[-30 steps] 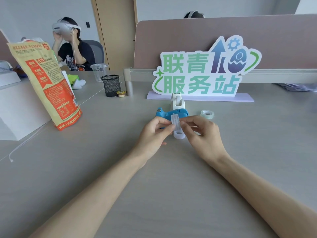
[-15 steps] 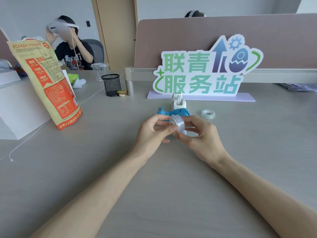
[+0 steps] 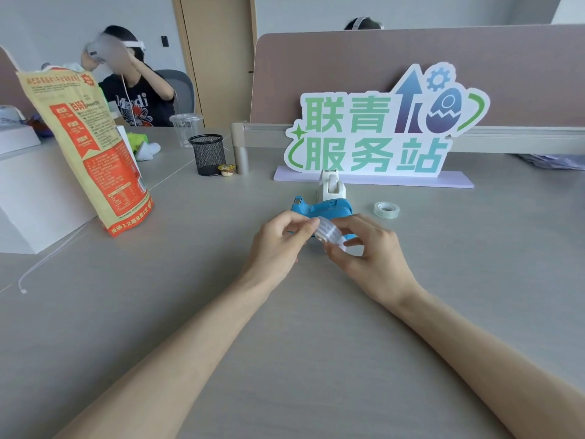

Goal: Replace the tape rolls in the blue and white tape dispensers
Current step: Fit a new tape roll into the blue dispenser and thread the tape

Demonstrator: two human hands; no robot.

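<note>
A clear tape roll (image 3: 329, 233) is held between both hands just above the grey desk. My left hand (image 3: 278, 245) pinches its left edge with thumb and forefinger, and my right hand (image 3: 370, 248) grips it from the right and below. Directly behind the hands lies the blue tape dispenser (image 3: 323, 208), partly hidden by my fingers. The white tape dispenser (image 3: 330, 185) stands upright just behind the blue one. A second clear tape roll (image 3: 386, 210) lies flat on the desk to the right.
A green and blue standing sign (image 3: 380, 134) is at the back. A black mesh pen cup (image 3: 207, 153) and a small yellow tub (image 3: 226, 170) sit at left, with an orange bag (image 3: 91, 147) nearer. A person sits far left.
The roll, first held edge-on with tape drawn downward, has been turned in my fingers so its side faces me. Both hands stay in the same place.
</note>
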